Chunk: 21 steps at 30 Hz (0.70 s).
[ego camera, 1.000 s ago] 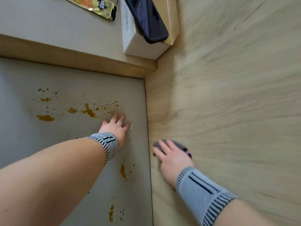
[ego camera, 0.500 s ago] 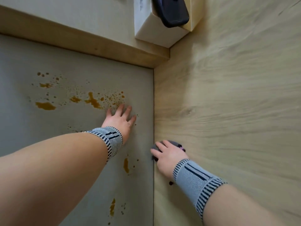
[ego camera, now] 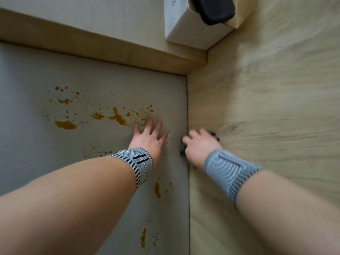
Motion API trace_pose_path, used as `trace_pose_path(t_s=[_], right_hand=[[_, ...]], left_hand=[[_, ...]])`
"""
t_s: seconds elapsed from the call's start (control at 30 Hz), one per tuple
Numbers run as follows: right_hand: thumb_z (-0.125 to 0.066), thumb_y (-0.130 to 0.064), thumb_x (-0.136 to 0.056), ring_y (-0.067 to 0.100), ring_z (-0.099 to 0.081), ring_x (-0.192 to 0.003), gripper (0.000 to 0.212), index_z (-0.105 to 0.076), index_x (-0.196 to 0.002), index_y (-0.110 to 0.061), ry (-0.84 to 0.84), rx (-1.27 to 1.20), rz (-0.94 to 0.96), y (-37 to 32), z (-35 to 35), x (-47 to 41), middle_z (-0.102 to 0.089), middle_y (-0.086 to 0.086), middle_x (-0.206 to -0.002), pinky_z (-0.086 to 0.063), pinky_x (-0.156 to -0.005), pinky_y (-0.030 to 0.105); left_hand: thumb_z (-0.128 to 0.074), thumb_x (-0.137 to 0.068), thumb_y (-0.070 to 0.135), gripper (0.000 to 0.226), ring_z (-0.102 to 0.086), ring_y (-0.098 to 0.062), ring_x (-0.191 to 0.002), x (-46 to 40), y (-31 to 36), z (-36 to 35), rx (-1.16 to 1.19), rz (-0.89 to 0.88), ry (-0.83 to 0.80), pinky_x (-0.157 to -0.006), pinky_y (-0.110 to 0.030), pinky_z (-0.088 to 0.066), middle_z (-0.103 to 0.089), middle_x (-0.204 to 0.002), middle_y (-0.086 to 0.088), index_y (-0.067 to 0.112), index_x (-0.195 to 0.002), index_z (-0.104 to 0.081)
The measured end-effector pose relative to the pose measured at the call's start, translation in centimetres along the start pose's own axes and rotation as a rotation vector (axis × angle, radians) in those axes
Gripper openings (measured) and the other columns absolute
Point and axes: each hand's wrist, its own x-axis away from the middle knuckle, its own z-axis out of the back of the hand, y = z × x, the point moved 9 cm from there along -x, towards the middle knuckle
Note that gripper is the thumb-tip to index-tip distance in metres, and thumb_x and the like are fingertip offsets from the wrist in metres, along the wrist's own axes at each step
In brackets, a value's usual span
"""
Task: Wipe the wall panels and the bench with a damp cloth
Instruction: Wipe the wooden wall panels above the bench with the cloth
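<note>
A: Looking down from the head camera, the only view there is, where does the wiping stand?

B: Early, I'd judge. The grey panel (ego camera: 55,144) carries orange-brown stains (ego camera: 117,116) scattered across its middle, with more drips lower down beside the corner seam. None of them looks smeared or thinned.

A: And the cloth?

B: The cloth (ego camera: 214,135) is a small dark wad, mostly hidden under the right hand (ego camera: 199,146). It sits on the wooden panel (ego camera: 266,107), just beside the seam where the two panels meet. Only dark edges peek out past the fingertips and near the thumb.

A: How does that hand hold it?

B: The fingers lie over the cloth and press it to the wood. The hand is blurred, so I cannot tell whether they curl round the wad or lie flat on it.

A: The other hand?

B: The left hand (ego camera: 150,137) rests flat on the grey panel, fingers spread and straight, holding nothing. Its fingertips touch the edge of the spatter.

A: So what remains?

B: Nearly all of it, in my view: the stained grey panel is untouched, and the wooden one shows no clear wet trail. The ledge (ego camera: 92,46) above holds a white box (ego camera: 185,28) with a dark thing on top. The bench I cannot make out.
</note>
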Motion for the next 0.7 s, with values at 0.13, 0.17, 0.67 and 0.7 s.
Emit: trace_pose_path(t_s=[0.13, 0.17, 0.67, 0.7], right_hand=[[-0.036, -0.018, -0.1, 0.03, -0.035, -0.126, 0.037, -0.066, -0.122, -0.016, 0.027, 0.012, -0.13, 2.1, 1.6, -1.6, -0.049, 0.005, -0.132, -0.028, -0.101, 0.042], [-0.039, -0.02, -0.1, 0.029, -0.036, -0.125, 0.035, -0.065, -0.124, -0.018, -0.043, 0.011, -0.058, 0.5, 0.7, -1.0, -0.049, 0.004, -0.132, -0.029, -0.1, 0.042], [-0.031, -0.015, -0.1, 0.037, -0.017, -0.141, 0.049, -0.035, -0.148, -0.004, 0.216, -0.161, -0.352, 9.6, 5.8, -5.9, -0.018, 0.015, -0.158, -0.013, -0.114, 0.043], [-0.031, -0.017, -0.101, 0.036, -0.013, -0.143, 0.054, -0.019, -0.153, -0.006, 0.23, -0.232, -0.411, 10.7, 6.1, -6.5, -0.011, 0.014, -0.16, -0.008, -0.116, 0.04]], left_hand=[[-0.047, -0.098, 0.028, 0.079, 0.015, -0.036, -0.149, 0.3, 0.0, 0.2, 0.004, -0.011, -0.01, -0.116, -0.063, -0.01, 0.018, -0.163, -0.01, 0.025, -0.158, 0.004], [-0.046, -0.099, 0.028, 0.077, 0.014, -0.036, -0.149, 0.4, 0.0, 0.4, -0.006, -0.003, -0.009, -0.116, -0.063, -0.011, 0.017, -0.164, -0.01, 0.024, -0.158, 0.003], [-0.054, -0.094, 0.032, 0.078, -0.003, -0.033, -0.149, -4.6, -4.0, 7.9, -0.01, 0.053, 0.158, -0.115, -0.054, -0.023, -0.002, -0.163, -0.012, 0.01, -0.155, -0.011], [-0.055, -0.095, 0.032, 0.082, 0.0, -0.033, -0.15, -4.9, -4.2, 7.7, -0.009, 0.054, 0.124, -0.116, -0.055, -0.021, 0.002, -0.164, -0.011, 0.01, -0.157, -0.006]])
